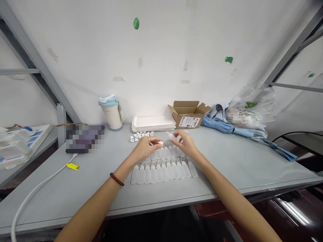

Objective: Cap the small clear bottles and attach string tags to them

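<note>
Between the thumb and fingers of my left hand [146, 148] is a small white cap [160, 143]. My right hand [185, 144] pinches a translucent white piece [170, 135], perhaps part of a small bottle; its full shape is partly hidden by the fingers. Below both hands, translucent squeeze bottles [158, 173] lie side by side in a front row, with thin loops at their necks. A second row of bottles [164, 154] lies behind it, partly covered by my hands. Several loose white caps [141, 135] are grouped behind my left hand.
At the back stand a cup [111, 112], stacked white trays [153, 123] and an open cardboard box [188, 116]. A folded blue umbrella [227, 127] and a plastic bag [249, 111] lie right. Left are a blurred device [84, 139] and a white cable [41, 185].
</note>
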The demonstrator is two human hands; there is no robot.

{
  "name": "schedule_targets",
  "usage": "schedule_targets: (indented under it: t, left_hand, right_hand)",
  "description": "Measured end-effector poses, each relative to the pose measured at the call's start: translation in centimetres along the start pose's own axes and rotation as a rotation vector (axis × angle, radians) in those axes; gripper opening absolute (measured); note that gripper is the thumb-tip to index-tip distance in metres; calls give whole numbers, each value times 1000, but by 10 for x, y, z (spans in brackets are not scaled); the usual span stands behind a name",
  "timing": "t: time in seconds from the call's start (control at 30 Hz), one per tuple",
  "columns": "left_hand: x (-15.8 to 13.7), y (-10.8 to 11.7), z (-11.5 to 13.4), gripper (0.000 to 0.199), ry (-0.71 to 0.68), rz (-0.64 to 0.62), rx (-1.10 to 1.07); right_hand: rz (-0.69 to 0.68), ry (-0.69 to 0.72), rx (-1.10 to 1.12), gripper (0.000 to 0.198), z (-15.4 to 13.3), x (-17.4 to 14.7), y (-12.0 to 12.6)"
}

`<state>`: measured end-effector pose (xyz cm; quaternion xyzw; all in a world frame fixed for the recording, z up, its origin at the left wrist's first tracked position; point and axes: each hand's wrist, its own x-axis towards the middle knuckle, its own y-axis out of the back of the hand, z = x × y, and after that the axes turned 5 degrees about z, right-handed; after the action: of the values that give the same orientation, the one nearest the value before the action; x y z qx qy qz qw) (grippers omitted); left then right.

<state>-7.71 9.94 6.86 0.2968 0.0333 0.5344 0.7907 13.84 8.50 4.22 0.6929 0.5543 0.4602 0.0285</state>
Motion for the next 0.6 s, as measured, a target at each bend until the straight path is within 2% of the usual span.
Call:
schedule_targets:
  t: [0.1,0.3,0.4,0.6]
  left_hand:
    - [-2,-3,3,32,1,-27,-55]
    - [0,-6,6,35,111,71,-208]
    - [1,-5,10,33,160,71,-316]
    - [0,-8,16,37,211,50,-364]
  right_hand:
    - [57,48,-54,13,-2,-4,-6]
    - [109,145,-94,13,-5,-7,-10]
    - [126,250,-140,12,-9,-8,-9]
    - [200,445,-223,9,-21,-8,-8]
